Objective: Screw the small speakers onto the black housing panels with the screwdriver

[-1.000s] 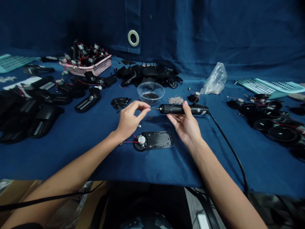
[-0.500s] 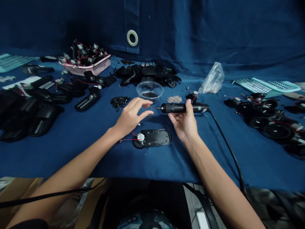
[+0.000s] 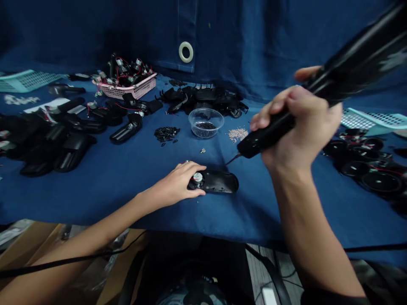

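Observation:
My left hand (image 3: 179, 183) grips the left end of a black plastic housing (image 3: 221, 181) that lies flat on the blue cloth, thumb on the near edge and fingers on the far edge. Inside that end sits a small round silver motor (image 3: 197, 178) with a red wire. In my right hand (image 3: 299, 123) is a black electric screwdriver (image 3: 267, 133), raised and tilted so that its thin bit points down and left. The bit's tip is apart from the housing, above its right part. Whether a screw sits on the tip is too small to tell.
Behind the housing stand a clear bowl (image 3: 206, 123) of small dark screws, a pile of black parts (image 3: 166, 134) and a heap of silver screws (image 3: 238, 134). A pink basket (image 3: 130, 90) holds wired motors. Black housings (image 3: 71, 148) crowd the left, round black parts (image 3: 365, 165) the right.
My left hand has come down from the screwdriver's bit onto the housing. My right hand has lifted the screwdriver and turned it from level to slanting downward. The view has shifted slightly.

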`<state>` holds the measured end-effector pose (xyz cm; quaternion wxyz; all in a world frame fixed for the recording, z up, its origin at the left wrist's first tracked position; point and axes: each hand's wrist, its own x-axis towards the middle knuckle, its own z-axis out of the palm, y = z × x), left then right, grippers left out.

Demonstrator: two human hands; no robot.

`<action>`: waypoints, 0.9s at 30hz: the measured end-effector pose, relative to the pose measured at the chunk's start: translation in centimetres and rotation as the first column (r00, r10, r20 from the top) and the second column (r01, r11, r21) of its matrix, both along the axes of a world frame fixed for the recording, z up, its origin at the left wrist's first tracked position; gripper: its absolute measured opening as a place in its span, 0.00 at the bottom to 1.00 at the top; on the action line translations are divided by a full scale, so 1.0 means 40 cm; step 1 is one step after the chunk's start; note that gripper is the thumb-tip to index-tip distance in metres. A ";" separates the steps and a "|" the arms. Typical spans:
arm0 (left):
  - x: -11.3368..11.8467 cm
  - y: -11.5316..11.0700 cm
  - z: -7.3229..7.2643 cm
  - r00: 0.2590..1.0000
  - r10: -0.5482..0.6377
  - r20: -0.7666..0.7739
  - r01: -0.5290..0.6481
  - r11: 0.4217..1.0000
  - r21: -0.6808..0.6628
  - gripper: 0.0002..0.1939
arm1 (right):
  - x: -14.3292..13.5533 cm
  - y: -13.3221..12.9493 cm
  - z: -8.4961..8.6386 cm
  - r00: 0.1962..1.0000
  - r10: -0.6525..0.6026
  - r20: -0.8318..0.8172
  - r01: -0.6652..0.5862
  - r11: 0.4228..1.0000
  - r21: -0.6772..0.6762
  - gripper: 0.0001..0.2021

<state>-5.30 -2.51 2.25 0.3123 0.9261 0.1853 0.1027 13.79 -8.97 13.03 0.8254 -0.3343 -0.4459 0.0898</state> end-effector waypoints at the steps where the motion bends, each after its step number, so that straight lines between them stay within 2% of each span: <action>1: 0.009 0.000 -0.003 1.000 -0.012 0.018 0.013 1.000 -0.006 0.29 | -0.013 0.015 -0.012 1.000 0.005 0.019 -0.005 1.000 -0.011 0.06; 6: 0.031 0.005 -0.004 0.999 -0.034 0.040 0.035 0.999 -0.031 0.30 | -0.050 0.039 -0.081 0.999 0.040 0.013 -0.036 0.977 -0.211 0.12; 12: 0.033 0.012 -0.010 0.996 -0.042 0.077 0.043 0.999 -0.012 0.29 | -0.079 0.018 -0.101 0.993 0.026 -0.114 -0.068 0.921 -0.384 0.13; 23: 0.032 0.013 -0.023 0.993 -0.045 0.111 0.042 0.999 0.030 0.29 | -0.101 0.022 -0.142 0.975 0.048 -0.217 -0.139 0.892 -0.429 0.14; 27: 0.031 0.015 -0.030 0.990 -0.045 0.131 0.040 0.998 0.042 0.29 | -0.100 0.019 -0.143 0.984 0.093 -0.151 -0.150 0.894 -0.423 0.14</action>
